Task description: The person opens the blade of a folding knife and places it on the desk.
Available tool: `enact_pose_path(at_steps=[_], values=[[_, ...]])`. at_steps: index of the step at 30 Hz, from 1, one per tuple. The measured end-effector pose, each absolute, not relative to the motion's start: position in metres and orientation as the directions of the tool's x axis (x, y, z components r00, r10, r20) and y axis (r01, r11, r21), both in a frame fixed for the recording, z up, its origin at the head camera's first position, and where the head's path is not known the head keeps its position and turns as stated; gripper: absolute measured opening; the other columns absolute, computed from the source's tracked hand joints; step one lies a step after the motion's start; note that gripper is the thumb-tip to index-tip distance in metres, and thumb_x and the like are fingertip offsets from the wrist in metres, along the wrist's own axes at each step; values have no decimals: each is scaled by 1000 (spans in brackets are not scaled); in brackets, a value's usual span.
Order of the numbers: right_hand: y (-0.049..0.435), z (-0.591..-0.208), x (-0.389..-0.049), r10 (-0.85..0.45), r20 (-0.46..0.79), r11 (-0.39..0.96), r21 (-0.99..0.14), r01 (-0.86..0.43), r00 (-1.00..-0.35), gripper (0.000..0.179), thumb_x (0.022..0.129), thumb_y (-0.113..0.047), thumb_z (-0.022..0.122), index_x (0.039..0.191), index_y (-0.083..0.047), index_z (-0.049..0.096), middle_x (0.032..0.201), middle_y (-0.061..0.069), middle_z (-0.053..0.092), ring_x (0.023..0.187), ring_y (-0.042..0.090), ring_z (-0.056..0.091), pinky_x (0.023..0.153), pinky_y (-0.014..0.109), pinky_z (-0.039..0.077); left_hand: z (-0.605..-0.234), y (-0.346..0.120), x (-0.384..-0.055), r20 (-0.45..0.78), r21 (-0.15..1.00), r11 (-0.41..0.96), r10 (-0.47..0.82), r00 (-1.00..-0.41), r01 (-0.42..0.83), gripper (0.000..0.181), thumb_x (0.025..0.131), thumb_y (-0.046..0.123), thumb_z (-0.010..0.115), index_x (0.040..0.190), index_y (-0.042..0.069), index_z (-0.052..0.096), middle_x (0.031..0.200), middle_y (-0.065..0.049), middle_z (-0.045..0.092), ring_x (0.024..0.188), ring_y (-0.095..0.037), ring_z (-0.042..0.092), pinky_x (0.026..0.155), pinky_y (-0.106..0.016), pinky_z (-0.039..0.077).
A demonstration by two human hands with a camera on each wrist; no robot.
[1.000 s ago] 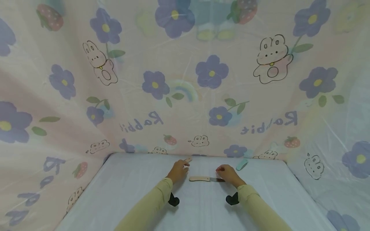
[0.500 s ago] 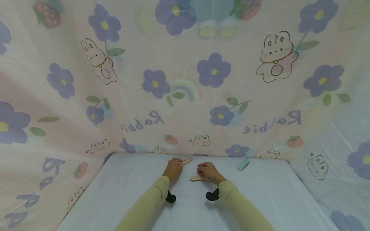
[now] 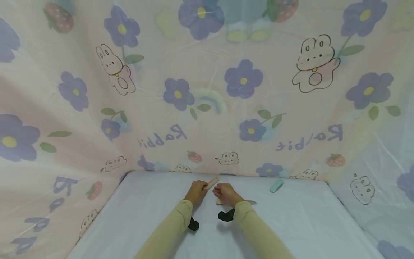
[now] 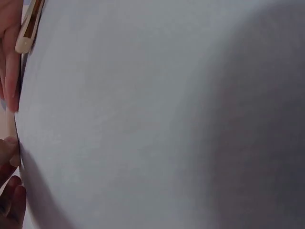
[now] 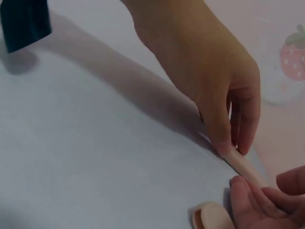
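Observation:
In the head view my left hand (image 3: 196,193) pinches a slim pale bar (image 3: 212,182) that resembles a knife handle; its exact kind is unclear. The right wrist view shows the thumb and fingers on this bar's near end. My right hand (image 3: 229,194) is at the bar's other end, thumb apart from relaxed fingers; whether it touches the bar is hard to tell. Beneath the right hand and wrist lies a folding knife (image 3: 251,202) with its blade out, its cream handle mostly covered. Its slotted handle end (image 5: 217,217) shows in the right wrist view.
A mint-green oblong object (image 3: 276,185) lies to the right near the back of the white-covered table (image 3: 155,201). Behind and at both sides hangs a patterned curtain (image 3: 207,122) with flowers and rabbits. Each wrist carries a dark camera mount (image 3: 226,215).
My right hand has moved left, over the knife and up to the bar. My left hand has shifted its hold on the bar, which now points more plainly towards the right hand.

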State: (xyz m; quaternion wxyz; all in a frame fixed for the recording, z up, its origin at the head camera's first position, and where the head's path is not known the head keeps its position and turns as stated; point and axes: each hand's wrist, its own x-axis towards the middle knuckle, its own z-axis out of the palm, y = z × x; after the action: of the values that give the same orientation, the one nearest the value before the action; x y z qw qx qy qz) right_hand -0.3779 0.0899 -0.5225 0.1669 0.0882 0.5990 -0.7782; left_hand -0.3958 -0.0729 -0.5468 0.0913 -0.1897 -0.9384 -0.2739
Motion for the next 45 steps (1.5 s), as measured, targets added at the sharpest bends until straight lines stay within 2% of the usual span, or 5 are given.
enact_pose_path(at_steps=[13,22,28,36,45], values=[[90,-525,-380,-195,-369,-413,-809,417,-909,39,92,-1,39,127,14,30,122,26,38,116,31,40,96,32,34,-552,-70,-393,301,469,768,324,-897,435,21,84,14,61,103,5,64,86,-1,56,80,-15,49,72,-32,42],[97,-526,-380,-286,-365,-471,-752,461,-886,40,95,-4,32,130,12,25,129,25,31,121,30,33,97,32,32,-546,-69,-388,172,620,693,338,-925,368,27,88,19,56,110,6,61,83,4,52,75,-11,48,69,-30,42],[102,-526,-381,-336,-335,-550,-689,472,-880,42,95,-5,33,132,10,24,129,22,33,122,27,33,99,30,29,-543,-67,-385,186,647,665,335,-924,372,26,89,23,54,111,10,61,90,5,56,81,-8,51,73,-30,44],[110,-510,-374,-276,-262,-398,-845,358,-925,43,92,-5,43,132,6,32,111,15,54,103,20,51,98,30,31,-525,-58,-374,300,703,538,369,-880,465,25,88,16,56,111,7,59,95,2,60,82,-7,55,73,-25,47],[121,-493,-353,-165,-164,-371,-903,215,-973,38,92,-9,46,125,10,38,105,13,56,97,18,55,90,30,40,-506,-44,-352,325,816,387,308,-894,430,25,87,19,57,109,9,61,95,2,63,86,-11,58,73,-26,48]])
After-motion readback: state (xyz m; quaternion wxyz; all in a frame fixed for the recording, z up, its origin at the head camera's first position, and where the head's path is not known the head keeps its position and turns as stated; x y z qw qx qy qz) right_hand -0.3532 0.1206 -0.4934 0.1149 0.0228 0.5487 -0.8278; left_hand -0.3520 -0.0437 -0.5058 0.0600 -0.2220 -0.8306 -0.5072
